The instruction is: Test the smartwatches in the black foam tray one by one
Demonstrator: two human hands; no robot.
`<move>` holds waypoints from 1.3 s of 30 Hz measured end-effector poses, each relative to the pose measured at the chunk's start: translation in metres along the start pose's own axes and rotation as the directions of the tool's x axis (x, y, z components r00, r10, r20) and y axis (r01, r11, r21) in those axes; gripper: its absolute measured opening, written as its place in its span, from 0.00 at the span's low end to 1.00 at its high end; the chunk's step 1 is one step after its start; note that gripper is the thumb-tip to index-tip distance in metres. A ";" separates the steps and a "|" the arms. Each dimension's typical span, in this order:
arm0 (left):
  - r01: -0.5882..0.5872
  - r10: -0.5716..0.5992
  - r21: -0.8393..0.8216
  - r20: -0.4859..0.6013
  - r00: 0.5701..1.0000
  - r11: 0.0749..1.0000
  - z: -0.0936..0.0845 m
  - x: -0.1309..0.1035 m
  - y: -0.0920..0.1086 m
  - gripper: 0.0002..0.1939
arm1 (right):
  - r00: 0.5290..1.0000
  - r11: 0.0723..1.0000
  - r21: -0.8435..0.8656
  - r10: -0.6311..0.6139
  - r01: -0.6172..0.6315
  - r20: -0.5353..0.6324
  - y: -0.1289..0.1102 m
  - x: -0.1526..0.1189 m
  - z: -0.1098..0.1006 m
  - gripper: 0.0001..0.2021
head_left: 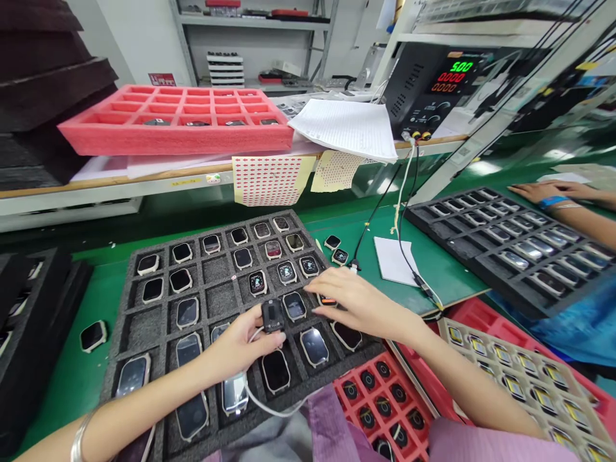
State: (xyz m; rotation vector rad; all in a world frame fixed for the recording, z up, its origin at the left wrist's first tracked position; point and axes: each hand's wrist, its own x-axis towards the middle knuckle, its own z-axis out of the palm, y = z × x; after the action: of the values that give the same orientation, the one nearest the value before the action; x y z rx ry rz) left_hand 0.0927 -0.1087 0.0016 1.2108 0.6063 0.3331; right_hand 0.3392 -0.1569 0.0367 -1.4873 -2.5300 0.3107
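Observation:
My left hand [248, 343] grips a small black square block [273, 316] between thumb and fingers, above the tray's middle. A white cable [272, 410] runs from beside that hand to my lap. My right hand [344, 298] is spread over the right side of the dark grey foam tray [209, 305], its fingers apart. Beneath it a smartwatch with an orange lit screen [328, 300] is partly hidden; whether the fingers touch it I cannot tell. Just left lies a dark-screened smartwatch [294, 307]. Several watches nearby, including one with a lit face [287, 272], sit in compartments.
Two loose watches [337, 249] lie behind the tray, another watch [93, 336] to its left. A red foam tray of round black parts [382, 405] is by my lap. A power supply [433, 90] stands on the shelf. Another person's hands [553, 192] rest beyond a black tray [481, 256].

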 end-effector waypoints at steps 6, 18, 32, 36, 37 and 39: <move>0.126 -0.127 0.058 0.013 0.992 0.990 -0.015 -0.009 -0.014 0.19 | 0.989 0.996 -0.075 -0.028 0.040 0.146 -0.018 0.036 0.016 0.18; 0.036 -0.030 -0.093 0.073 0.997 0.995 -0.019 -0.009 -0.023 0.27 | 0.998 0.939 0.339 -0.048 0.060 -0.043 -0.047 0.043 0.026 0.22; -0.023 0.014 -0.065 -0.128 0.992 0.998 -0.012 -0.007 -0.026 0.19 | 0.983 0.934 0.313 -0.181 0.171 0.004 -0.043 0.056 0.028 0.21; -0.069 0.060 -0.089 -0.102 0.993 0.994 -0.011 -0.007 -0.025 0.17 | 0.987 0.943 0.302 -0.157 0.143 0.023 -0.046 0.056 0.021 0.19; -0.060 0.052 -0.076 -0.100 0.994 0.995 -0.011 -0.008 -0.025 0.17 | 0.987 0.946 0.292 -0.156 0.141 0.028 -0.046 0.056 0.019 0.18; -0.040 0.034 -0.057 -0.100 0.994 0.998 -0.010 -0.009 -0.024 0.17 | 0.985 0.947 0.288 -0.165 0.146 0.046 -0.046 0.057 0.016 0.18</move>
State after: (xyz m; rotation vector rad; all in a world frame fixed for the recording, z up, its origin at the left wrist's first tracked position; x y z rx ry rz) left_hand 0.0779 -0.1133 -0.0209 1.1546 0.6558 0.4413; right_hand 0.2686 -0.1300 0.0372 -1.1821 -2.5056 0.6783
